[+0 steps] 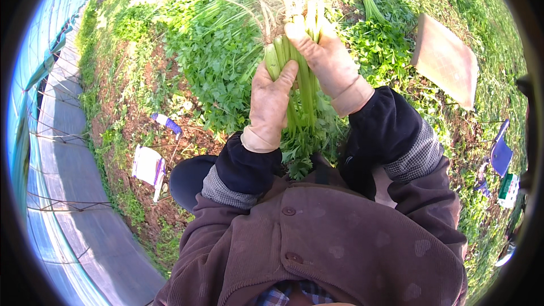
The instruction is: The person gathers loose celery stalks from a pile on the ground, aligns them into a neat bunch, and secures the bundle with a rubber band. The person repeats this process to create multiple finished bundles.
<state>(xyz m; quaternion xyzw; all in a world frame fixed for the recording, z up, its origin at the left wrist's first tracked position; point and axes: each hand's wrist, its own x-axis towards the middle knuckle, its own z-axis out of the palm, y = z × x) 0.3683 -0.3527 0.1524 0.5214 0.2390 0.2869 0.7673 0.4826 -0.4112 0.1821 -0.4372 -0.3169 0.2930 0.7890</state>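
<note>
Celery (pixel 307 93), one bunch of smooth, ribbed, pale green stalks too crowded to count, is held up in front of the person's lap, its stringy roots (pixel 265 8) pointing away from the body and its leaves toward it. Two hands have hold of it, both in pale, wrinkled gloves. The left hand (pixel 270 99) is curled closed around the near-left stalks, thumb up along them, its other fingers mostly hidden. The right hand (pixel 328 62) is closed too, farther from the body, thumb across the stalks by the roots. Both forearms slant in toward the celery, elbows bent; each sleeve has one checked band, and the brown coat (pixel 345 238) below the celery shows two round buttons (pixel 288 211).

Left of the celery spreads one loose heap (pixel 218 73) of leafy greens; nearer the body on that side lie one blue-and-white roll (pixel 166 123) and one white packet (pixel 148 165). Far left runs a glossy blue sheet (pixel 20 130). Right of the celery are one bundle (pixel 372 10) with a blue band, then one flat, four-sided tan board (pixel 446 59), its material unclear. Farther right and nearer the body sits one green-and-white box (pixel 508 190).
</note>
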